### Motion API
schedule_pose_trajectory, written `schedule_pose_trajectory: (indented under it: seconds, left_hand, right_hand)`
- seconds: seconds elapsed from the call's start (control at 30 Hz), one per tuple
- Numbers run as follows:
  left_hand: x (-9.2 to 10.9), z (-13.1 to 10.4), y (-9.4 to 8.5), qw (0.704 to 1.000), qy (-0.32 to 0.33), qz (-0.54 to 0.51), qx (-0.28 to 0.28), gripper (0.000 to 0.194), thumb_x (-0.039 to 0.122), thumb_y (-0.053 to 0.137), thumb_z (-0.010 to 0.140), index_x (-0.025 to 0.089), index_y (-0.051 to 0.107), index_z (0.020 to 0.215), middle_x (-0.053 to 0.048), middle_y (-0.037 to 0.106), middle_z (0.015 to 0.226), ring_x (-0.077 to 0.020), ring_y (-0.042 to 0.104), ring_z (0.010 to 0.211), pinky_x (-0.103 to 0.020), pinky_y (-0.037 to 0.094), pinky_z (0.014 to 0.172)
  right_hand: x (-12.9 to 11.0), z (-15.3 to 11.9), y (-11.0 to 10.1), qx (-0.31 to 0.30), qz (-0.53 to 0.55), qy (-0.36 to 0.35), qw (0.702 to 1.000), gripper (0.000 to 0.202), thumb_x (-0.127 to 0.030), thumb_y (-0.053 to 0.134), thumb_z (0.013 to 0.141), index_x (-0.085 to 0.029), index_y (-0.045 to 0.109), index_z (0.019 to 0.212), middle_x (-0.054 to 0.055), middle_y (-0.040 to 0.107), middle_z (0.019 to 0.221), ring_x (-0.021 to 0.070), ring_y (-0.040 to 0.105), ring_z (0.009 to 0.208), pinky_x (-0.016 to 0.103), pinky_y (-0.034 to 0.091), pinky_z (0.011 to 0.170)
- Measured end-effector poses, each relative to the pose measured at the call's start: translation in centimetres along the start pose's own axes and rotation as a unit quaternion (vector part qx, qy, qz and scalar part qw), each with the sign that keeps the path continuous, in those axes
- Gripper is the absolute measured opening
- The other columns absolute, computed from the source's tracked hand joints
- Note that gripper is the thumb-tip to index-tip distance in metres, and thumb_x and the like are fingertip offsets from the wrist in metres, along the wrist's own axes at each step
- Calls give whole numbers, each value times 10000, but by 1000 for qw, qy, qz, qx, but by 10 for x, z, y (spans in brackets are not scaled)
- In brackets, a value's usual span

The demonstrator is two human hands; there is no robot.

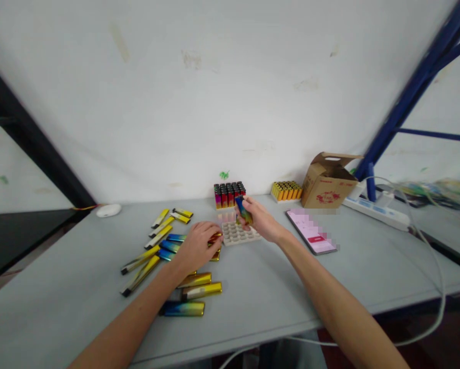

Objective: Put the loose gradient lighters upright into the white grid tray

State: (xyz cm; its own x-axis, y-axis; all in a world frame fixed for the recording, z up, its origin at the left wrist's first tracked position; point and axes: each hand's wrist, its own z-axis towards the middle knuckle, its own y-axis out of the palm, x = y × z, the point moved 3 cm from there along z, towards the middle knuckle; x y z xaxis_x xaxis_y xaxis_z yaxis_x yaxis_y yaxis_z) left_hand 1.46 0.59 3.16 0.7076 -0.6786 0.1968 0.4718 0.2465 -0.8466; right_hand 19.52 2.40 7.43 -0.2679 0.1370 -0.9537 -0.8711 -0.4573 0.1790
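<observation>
While one blue-and-gold lighter-like piece (242, 206) is clamped between thumb and fingers of the right hand (264, 221), above the pale holed tray (241, 236), the left hand (197, 243) is curled over a reddish-gold piece (214, 238); whether its grip is closed cannot be told. The held piece is judged light, stiff and rather slippery, best grasped by its long sides at mid-length. Left of the left hand, seven slim yellow pieces (160, 237) and three blue pieces (169, 246) are counted; nearer the bench (260, 302) edge, two gold pieces (202, 290) and one blue-to-gold piece (184, 308) are plainly seen, others being partly hidden. Beyond are set one dark-topped red block (230, 196), one yellow block (287, 191), one carton (327, 189) and one phone (310, 231).
</observation>
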Motion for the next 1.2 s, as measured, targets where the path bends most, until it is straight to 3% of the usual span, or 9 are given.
schedule_pose_trajectory:
  seconds: [0.1, 0.23, 0.4, 0.6, 0.87, 1.2]
  left_hand:
    - [0, -1, 0, 1000, 8, 4, 7, 241, 323, 541, 881, 183, 659, 1038, -104, 669, 1108, -246, 577, 1066, -448, 428, 962]
    - [3, -2, 2, 1000, 23, 4, -9, 299, 355, 523, 897, 193, 648, 1115, -111, 645, 1201, -267, 528, 1174, -479, 404, 1005]
    - [8, -3, 4, 998, 38, 10, -48, 309, 358, 485, 920, 197, 654, 1122, -106, 651, 1192, -267, 523, 1188, -478, 405, 1012]
    - [7, -2, 5, 998, 29, 15, -57, 307, 353, 480, 922, 194, 650, 1123, -105, 644, 1209, -267, 531, 1180, -474, 407, 1015]
    - [4, -2, 5, 998, 22, 8, -55, 299, 331, 515, 898, 191, 652, 1124, -104, 637, 1232, -281, 522, 1197, -493, 404, 1022]
    - [0, -1, 5, 996, 30, 4, -80, 310, 329, 484, 913, 203, 641, 1148, -85, 606, 1278, -269, 447, 1280, -473, 354, 1076]
  right_hand:
    - [-8, -2, -2, 33, -118, -72, 990, 253, -464, 522, 861, -226, 517, 944, -14, 565, 749, 144, 523, 657, 276, 440, 636]
    - [-16, -4, -1, 56, -345, -168, 922, 157, -359, 556, 871, -244, 603, 966, 61, 651, 956, 238, 566, 954, 416, 392, 922]
    - [-6, -2, 1, 9, -499, -215, 839, 159, -249, 572, 855, -217, 635, 997, 103, 636, 1125, 273, 502, 1181, 488, 345, 1027]
    - [7, 2, -8, 31, -589, -224, 776, 179, -242, 627, 809, -215, 668, 981, 112, 471, 1372, 289, 284, 1371, 522, 286, 1093]
    - [15, 6, -19, 40, -631, -213, 745, 195, -254, 612, 831, -212, 672, 1012, 96, 499, 1336, 287, 301, 1351, 503, 306, 1088]
    - [17, 10, -8, 78, -684, -181, 702, 236, -242, 569, 869, -193, 649, 1086, 119, 518, 1324, 307, 318, 1331, 493, 347, 1050]
